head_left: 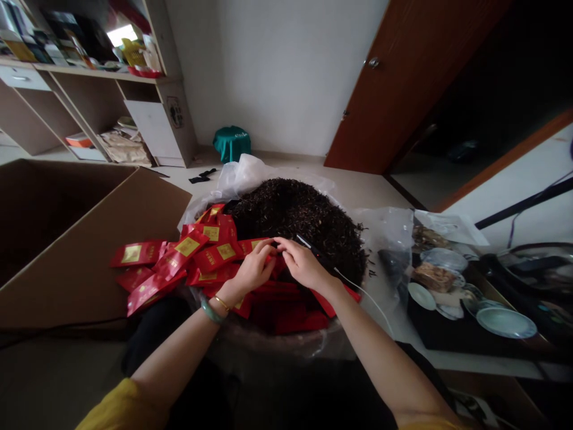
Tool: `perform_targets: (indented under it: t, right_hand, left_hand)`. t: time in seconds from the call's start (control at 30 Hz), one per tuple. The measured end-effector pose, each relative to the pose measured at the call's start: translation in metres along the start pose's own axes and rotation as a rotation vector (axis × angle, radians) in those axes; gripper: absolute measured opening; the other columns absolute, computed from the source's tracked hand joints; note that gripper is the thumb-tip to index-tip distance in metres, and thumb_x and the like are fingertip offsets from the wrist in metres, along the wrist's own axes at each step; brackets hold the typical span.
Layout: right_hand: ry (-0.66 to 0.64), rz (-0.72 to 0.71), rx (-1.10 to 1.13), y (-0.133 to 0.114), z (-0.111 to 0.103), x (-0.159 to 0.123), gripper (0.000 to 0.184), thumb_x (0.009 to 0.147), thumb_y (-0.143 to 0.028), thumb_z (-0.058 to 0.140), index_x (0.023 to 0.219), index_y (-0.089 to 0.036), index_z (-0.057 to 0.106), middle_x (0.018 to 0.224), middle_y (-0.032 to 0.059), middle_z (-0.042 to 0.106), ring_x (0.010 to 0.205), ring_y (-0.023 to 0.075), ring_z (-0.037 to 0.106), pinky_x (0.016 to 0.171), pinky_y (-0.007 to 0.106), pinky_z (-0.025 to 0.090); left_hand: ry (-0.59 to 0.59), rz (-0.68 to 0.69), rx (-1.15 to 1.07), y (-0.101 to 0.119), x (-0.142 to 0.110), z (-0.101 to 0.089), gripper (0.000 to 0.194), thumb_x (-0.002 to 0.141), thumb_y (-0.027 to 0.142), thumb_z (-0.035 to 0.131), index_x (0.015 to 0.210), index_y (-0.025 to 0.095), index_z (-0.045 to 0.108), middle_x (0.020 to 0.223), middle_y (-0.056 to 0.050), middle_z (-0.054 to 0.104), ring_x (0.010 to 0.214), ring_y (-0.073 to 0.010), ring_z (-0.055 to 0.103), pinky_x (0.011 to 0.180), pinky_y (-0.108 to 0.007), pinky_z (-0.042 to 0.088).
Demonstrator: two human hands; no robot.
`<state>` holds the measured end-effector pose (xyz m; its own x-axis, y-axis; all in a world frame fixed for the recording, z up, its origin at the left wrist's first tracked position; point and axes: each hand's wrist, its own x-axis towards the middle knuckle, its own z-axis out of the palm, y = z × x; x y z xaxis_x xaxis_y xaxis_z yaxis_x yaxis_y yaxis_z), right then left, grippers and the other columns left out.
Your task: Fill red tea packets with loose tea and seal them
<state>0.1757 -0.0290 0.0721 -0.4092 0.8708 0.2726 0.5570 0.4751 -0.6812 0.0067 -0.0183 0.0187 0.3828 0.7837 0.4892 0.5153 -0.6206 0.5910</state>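
My left hand (pixel 256 267) and my right hand (pixel 305 263) meet at the fingertips over the middle of the heap. Both are closed in a pinch on a red packet, of which only a little red shows between the fingers; the rest is hidden. Several red foil packets with gold labels (pixel 219 253) lie piled to the left of my left hand, and more red packets (pixel 299 322) sit below my wrists. Dark loose tea leaves (pixel 308 209) are heaped just beyond my hands. Beside my right hand, partly covered, rests a dark device (pixel 319 254) near a white cable (pixel 364 291).
A large open cardboard box (pixel 147 221) stands at left. Clear plastic sheeting (pixel 244 173) surrounds the heap. To the right, a low table holds a plastic tub (pixel 443 260) and a pale dish (pixel 505 322). A teal-covered stool or bin (pixel 233 143) stands by the wall, near a brown door (pixel 394 77).
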Motion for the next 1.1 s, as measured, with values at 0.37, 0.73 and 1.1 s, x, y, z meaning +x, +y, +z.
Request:
perform_targets:
  t: [0.37,0.73,1.1]
  right_hand:
    - [-0.124,0.226,-0.086,0.039,0.002,0.004,0.025,0.075,-0.006,0.049,0.092,-0.015,0.065,0.090,0.0068,0.070,0.086,0.0184,0.064,0.080,0.030,0.048]
    - [-0.587,0.272,-0.463,0.063,0.031,-0.004,0.052,0.069,-0.027,0.069,0.119,-0.022,0.057,0.115,0.0097,0.060,0.104,0.0238,0.057,0.083,0.029,0.042]
    - [-0.533,0.247,-0.510,0.061,0.050,-0.006,0.035,0.075,-0.018,0.058,0.109,-0.020,0.061,0.104,0.0112,0.064,0.090,0.0241,0.065,0.067,0.027,0.045]
  left_hand:
    - [0.123,0.050,0.190,-0.002,0.006,-0.012,0.007,0.086,0.020,0.050,0.083,0.019,0.056,0.110,-0.011,0.056,0.102,-0.0223,0.056,0.087,-0.039,0.051]
    - [-0.016,0.095,0.206,-0.007,0.004,-0.015,0.013,0.085,0.015,0.047,0.091,0.018,0.058,0.105,-0.009,0.056,0.090,-0.0175,0.060,0.075,-0.030,0.054]
    - [-0.115,0.070,0.215,-0.004,0.005,-0.019,0.013,0.083,0.012,0.045,0.087,0.018,0.056,0.096,-0.007,0.057,0.078,-0.0154,0.059,0.068,-0.026,0.051]
